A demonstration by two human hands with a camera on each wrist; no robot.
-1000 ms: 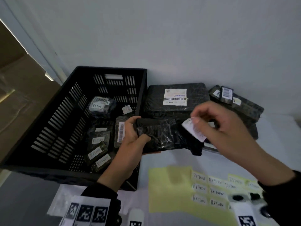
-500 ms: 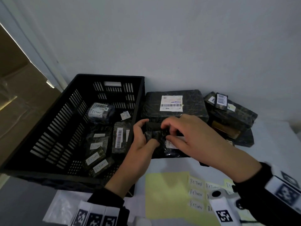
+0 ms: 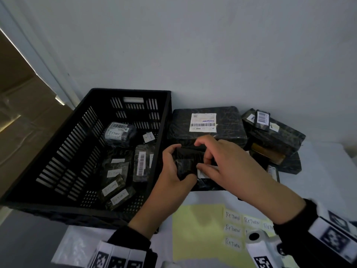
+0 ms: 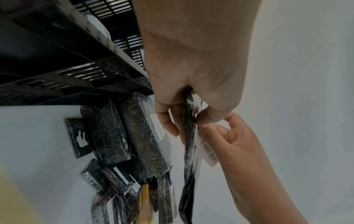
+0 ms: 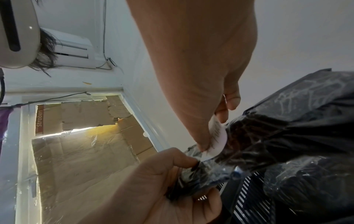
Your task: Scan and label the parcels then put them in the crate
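My left hand [image 3: 183, 163] grips a flat black wrapped parcel [image 3: 190, 154] by its left end, held up just right of the black crate [image 3: 164, 132]. My right hand [image 3: 202, 163] pinches a white handwritten RETURN label [image 3: 201, 174] against the parcel's face. The left wrist view shows the parcel [image 4: 189, 166] edge-on, with the label [image 4: 206, 150] under the right thumb. In the right wrist view the thumb and a finger hold the label [image 5: 218, 136] on the plastic wrap. Several labelled parcels [image 3: 116, 188] lie in the crate.
A large parcel with a barcode sticker [image 3: 206, 124] lies behind my hands. A pile of smaller black parcels [image 3: 270, 136] sits at the right. A yellow sheet [image 3: 197, 229] carrying several RETURN labels [image 3: 233, 217] lies on the white table in front.
My right hand has carried the white label from mid-air at the right onto the parcel. The left hand has kept its hold on the parcel beside the crate.
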